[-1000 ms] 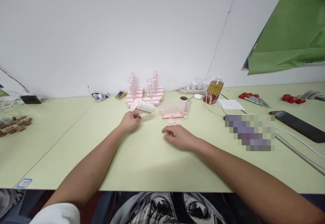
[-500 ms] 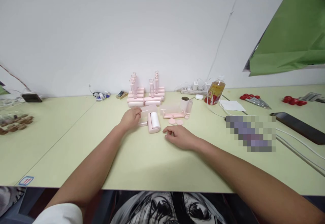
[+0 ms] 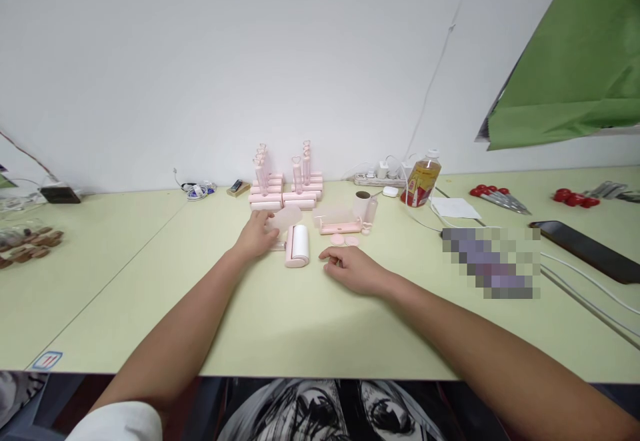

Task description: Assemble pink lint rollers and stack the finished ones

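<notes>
Left hand (image 3: 253,235), fingers part-open, touches a clear cover (image 3: 291,215); I cannot tell whether it grips. A lint roller (image 3: 300,243) lies toward that hand's four o'clock. Right hand (image 3: 359,271): fingers loosely curled, empty.

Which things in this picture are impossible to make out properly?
Head view: the handle end of the white-and-pink cylindrical roller, hidden by the person's left grip.
Head view: how that grip meets the translucent curved cover, hidden behind the grip itself.
Head view: the purple-grey shape, blurred into blocks.
Head view: the green creased sheet, cut off by the top and right edges.
</notes>
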The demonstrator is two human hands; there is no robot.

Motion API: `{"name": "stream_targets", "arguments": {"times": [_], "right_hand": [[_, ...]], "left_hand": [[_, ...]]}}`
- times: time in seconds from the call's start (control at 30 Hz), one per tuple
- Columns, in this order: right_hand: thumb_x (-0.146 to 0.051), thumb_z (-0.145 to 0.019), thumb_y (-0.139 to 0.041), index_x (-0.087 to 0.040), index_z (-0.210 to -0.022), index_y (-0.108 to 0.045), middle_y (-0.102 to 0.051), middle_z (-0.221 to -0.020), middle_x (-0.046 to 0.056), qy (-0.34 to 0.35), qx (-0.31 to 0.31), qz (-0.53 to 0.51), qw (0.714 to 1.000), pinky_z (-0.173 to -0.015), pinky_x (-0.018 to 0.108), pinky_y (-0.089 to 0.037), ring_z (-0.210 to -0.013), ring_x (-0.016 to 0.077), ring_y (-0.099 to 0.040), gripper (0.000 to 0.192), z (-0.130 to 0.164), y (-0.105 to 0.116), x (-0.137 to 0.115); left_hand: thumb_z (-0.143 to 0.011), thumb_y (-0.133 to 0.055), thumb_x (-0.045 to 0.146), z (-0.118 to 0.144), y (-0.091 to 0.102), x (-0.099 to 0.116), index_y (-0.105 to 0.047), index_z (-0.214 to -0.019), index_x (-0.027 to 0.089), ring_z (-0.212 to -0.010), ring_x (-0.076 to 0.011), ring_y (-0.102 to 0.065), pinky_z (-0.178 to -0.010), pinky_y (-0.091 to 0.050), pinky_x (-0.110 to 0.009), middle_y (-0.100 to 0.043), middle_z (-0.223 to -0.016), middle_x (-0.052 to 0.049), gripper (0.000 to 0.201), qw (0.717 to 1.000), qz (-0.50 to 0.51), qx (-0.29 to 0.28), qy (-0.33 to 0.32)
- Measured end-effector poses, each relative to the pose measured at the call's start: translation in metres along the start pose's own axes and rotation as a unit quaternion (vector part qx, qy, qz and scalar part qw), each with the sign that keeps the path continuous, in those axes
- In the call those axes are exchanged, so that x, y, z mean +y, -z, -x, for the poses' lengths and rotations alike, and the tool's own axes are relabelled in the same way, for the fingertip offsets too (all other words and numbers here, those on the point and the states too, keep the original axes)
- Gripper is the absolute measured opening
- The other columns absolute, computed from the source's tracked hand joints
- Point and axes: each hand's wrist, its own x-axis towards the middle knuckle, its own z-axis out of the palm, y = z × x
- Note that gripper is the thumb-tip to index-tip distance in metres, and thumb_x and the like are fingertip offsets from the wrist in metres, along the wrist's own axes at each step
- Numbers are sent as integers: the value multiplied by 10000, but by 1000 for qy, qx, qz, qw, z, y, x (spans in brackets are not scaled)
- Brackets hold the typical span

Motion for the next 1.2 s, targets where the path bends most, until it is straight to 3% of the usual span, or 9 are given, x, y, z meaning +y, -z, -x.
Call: {"name": "stream_targets", "arguments": {"times": [0.13, 0.23, 0.3, 0.37, 0.53, 0.63, 0.7, 0.87, 1.2], "right_hand": [[-282, -852, -522, -180, -1120, -658, -658, -849, 39, 1, 54, -32, 998, -625, 286, -422, -675, 150, -556, 318, -3, -3, 3], [-316, -858, -541, -197, -1201, -603, -633, -1093, 85, 42, 167, -67, 983, -697, 313, -471, -816, 175, -591, 369, -3, -1, 2], [-362, -849, -581, -218, -1318, -512, -544, -1286, 113, 98, 206, -80, 970, -798, 345, -482, -1019, 217, -568, 495, 0, 2, 0], [-397, -834, -617, -229, -1398, -423, -502, -1346, 123, 148, 168, -90, 970, -877, 379, -465, -1124, 245, -528, 619, 4, 4, -3], [-323, -778, -681, -228, -1408, -398, -597, -1168, 84, 149, 53, -116, 981, -856, 377, -467, -980, 218, -570, 697, 8, 3, -8], [-318, -775, -673, -242, -1436, -320, -585, -1114, 68, 85, 97, -202, 971, -799, 340, -495, -906, 187, -589, 753, 3, 1, -6], [-350, -794, -646, -251, -1450, -254, -582, -1078, 59, 26, 123, -274, 954, -699, 298, -518, -828, 167, -606, 771, -2, 1, -2], [-448, -845, -573, -277, -1457, -194, -578, -852, 0, -86, 129, -328, 932, -401, 235, -442, -528, 126, -525, 740, -8, -1, 3], [-477, -866, -527, -276, -1431, -200, -596, -869, 9, -87, 152, -349, 921, -336, 234, -441, -464, 111, -514, 683, -7, -4, 0]], "left_hand": [[-763, -574, 315, 0, 9, 1, -517, -1021, 202, -825, -187, -586, -736, -499, -345, -554, -1045, -63, 287, 989, 75, 122, 24], [-803, -532, 308, 11, 21, 12, -509, -1014, 218, -731, -155, -564, -677, -487, -306, -567, -879, -11, 230, 969, 178, 163, -48], [-818, -517, 295, 24, 24, 23, -530, -988, 210, -732, -148, -551, -698, -481, -299, -569, -838, -10, 191, 951, 233, 152, -137], [-835, -532, 304, 37, 22, 37, -537, -1015, 201, -796, -154, -567, -750, -485, -312, -598, -947, -46, 208, 935, 266, 101, -210], [-899, -523, 404, 52, 13, 60, -486, -1186, 217, -970, -193, -619, -827, -495, -331, -589, -1148, -94, 345, 924, 291, -2, -248], [-967, -334, 403, 44, 20, 50, -584, -1090, 208, -1019, -218, -600, -891, -467, -362, -635, -1089, -83, 341, 964, 172, -11, -205], [-927, -399, 416, 36, 24, 38, -605, -1110, 212, -1037, -251, -588, -907, -452, -395, -637, -1129, -84, 343, 984, 43, -50, -168], [-854, -484, 427, 27, 23, 19, -662, -1041, 240, -1029, -291, -577, -913, -415, -450, -643, -1089, -90, 318, 962, -137, -191, -142], [-885, -480, 428, 33, 16, 28, -639, -1037, 234, -867, -211, -623, -750, -488, -325, -638, -1014, -70, 294, 978, 37, -119, -168]]}}
